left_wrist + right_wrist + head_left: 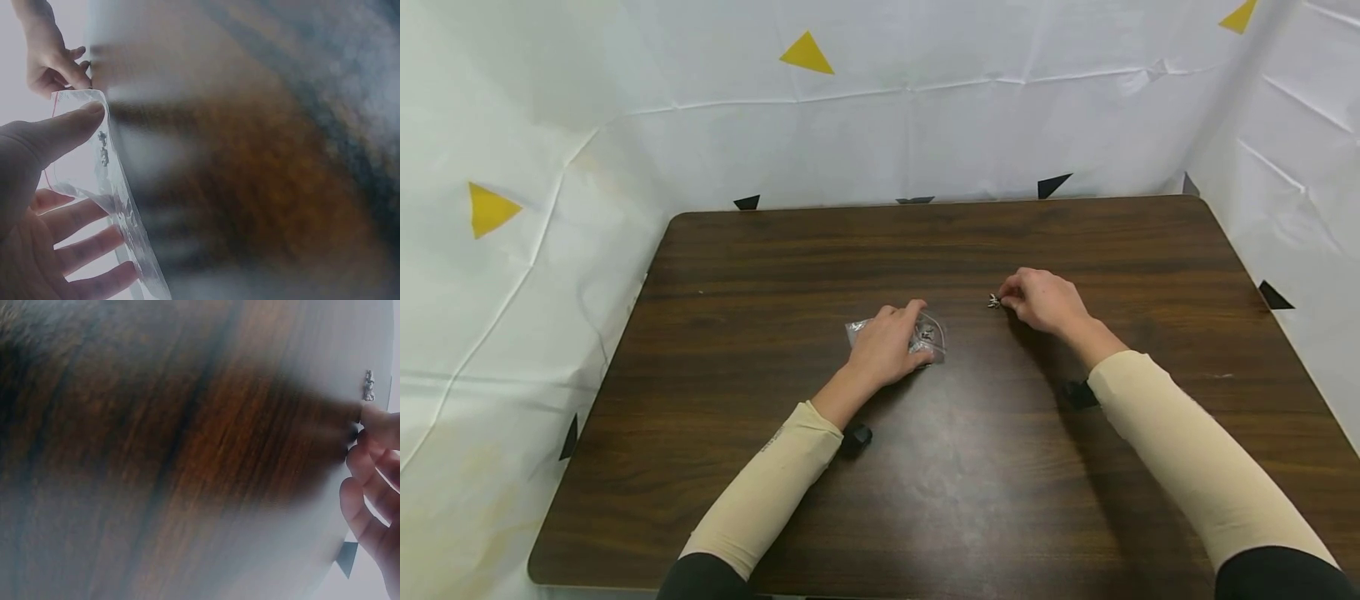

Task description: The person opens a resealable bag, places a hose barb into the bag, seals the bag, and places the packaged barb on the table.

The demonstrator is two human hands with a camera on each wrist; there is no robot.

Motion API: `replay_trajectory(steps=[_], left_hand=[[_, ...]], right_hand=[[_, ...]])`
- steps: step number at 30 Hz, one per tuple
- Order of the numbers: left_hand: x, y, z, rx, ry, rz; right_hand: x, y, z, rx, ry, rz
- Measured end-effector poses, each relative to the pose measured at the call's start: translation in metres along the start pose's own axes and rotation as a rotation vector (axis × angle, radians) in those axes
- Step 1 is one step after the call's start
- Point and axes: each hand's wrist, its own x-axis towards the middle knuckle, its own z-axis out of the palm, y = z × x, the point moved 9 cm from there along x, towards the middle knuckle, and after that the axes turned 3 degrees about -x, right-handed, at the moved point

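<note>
In the head view my left hand [886,346] lies over a clear plastic zip bag [934,333] on the table. The left wrist view shows the thumb pressing the bag's upper edge, with the other fingers spread and fairly straight along it. Several small metal pieces [103,149] are inside the bag. To the right, my right hand [1047,300] is low over the table, thumb and index fingertips pinching at the edge of a small heap of metal pieces [993,302]. That heap [369,386] stands just past the thumb in the right wrist view. The exact shape of the pieces is too small to tell.
The dark wood-grain table [760,267] has rounded corners. White sheeting [925,142] with yellow and black triangles rises behind it and at both sides. A black wrist camera [855,439] sits under the left forearm, another [1079,395] by the right.
</note>
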Motion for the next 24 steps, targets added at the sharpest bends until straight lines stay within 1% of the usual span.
replay_trajectory(steps=[3, 6, 8, 11, 14, 18, 21, 24], left_hand=[[0.0, 0.001, 0.001, -0.002, -0.004, 0.006], [0.001, 0.001, 0.001, -0.001, -0.001, 0.007], [0.001, 0.001, 0.001, -0.004, 0.002, 0.005], [0.0, 0.001, 0.0, -0.004, 0.001, 0.004], [-0.001, 0.0, -0.001, -0.005, 0.007, 0.005], [0.0, -0.001, -0.002, -0.011, 0.011, 0.006], [-0.001, -0.001, -0.002, -0.019, 0.007, 0.008], [-0.001, 0.0, -0.003, -0.031, 0.007, 0.016]], right_hand=[[-0.001, 0.002, -0.001, 0.008, 0.003, 0.008], [-0.002, -0.001, -0.006, 0.023, 0.031, -0.003], [-0.002, -0.007, -0.01, 0.045, 0.046, -0.024], [-0.001, -0.023, -0.012, 0.075, 0.053, -0.074], [-0.001, -0.046, -0.012, 0.091, 0.055, -0.143], [-0.004, -0.08, -0.01, 0.089, 0.065, -0.265], [-0.007, -0.103, -0.002, 0.074, 0.057, -0.371], [-0.01, -0.12, 0.007, 0.052, 0.041, -0.458]])
